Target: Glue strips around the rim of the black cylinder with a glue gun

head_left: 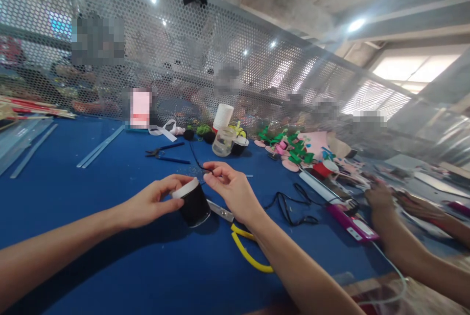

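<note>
My left hand (157, 201) grips a small white paper cup (194, 205) whose side is wrapped in black. The cup is tilted, its white rim toward my left fingers. Just right of the rim, my right hand (229, 185) pinches a black yarn strand (196, 156) between thumb and fingers. That strand runs back toward a dark yarn ball (188, 134). Under my right hand lie scissors with yellow handles (249, 254), their blades partly hidden by the hand and cup.
Pliers (167, 153), a clear jar (223, 142) and stacked white cups (223, 117) stand farther back. Glue sticks (101, 147) lie left. At right are green-and-pink craft pieces (290, 151), a black cord (290, 207), a purple power strip (352, 223) and a co-worker's hands (384, 202).
</note>
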`<state>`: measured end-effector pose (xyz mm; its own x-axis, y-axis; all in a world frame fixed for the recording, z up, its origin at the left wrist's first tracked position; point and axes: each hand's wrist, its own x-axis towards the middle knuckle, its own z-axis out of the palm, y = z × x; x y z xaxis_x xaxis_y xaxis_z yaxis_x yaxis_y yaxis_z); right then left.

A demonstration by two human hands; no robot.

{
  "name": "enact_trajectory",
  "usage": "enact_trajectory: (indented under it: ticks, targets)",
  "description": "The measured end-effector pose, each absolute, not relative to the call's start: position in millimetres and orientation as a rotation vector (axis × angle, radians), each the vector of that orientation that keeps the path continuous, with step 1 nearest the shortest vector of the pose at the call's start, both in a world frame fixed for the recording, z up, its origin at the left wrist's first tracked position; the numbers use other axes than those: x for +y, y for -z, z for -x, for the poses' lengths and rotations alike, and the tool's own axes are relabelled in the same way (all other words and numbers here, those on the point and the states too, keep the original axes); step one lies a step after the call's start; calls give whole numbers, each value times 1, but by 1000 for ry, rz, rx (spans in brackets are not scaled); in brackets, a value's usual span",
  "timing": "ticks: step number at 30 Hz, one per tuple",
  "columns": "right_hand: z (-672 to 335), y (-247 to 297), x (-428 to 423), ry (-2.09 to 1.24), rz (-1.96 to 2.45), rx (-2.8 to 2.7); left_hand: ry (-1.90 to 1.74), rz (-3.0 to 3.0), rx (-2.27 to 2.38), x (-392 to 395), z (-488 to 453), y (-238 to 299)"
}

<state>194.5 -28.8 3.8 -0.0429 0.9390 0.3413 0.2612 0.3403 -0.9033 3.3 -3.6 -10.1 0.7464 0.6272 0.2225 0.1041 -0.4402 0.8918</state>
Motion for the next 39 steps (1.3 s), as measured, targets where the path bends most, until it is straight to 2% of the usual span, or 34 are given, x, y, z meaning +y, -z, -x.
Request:
enact_trajectory:
  ticks: [13,28,39]
  targets:
    - [-200,13,-26,-902,1237,-1464,-609,-1838,534,-6,-7,5]
    - [-191,18,-32,-1232,1119,-1263,-636,-1777,501,-11,-5,2]
    - [-180,33,-36,-925,1260,-1404,-657,-1759,471,-14,-6,-1]
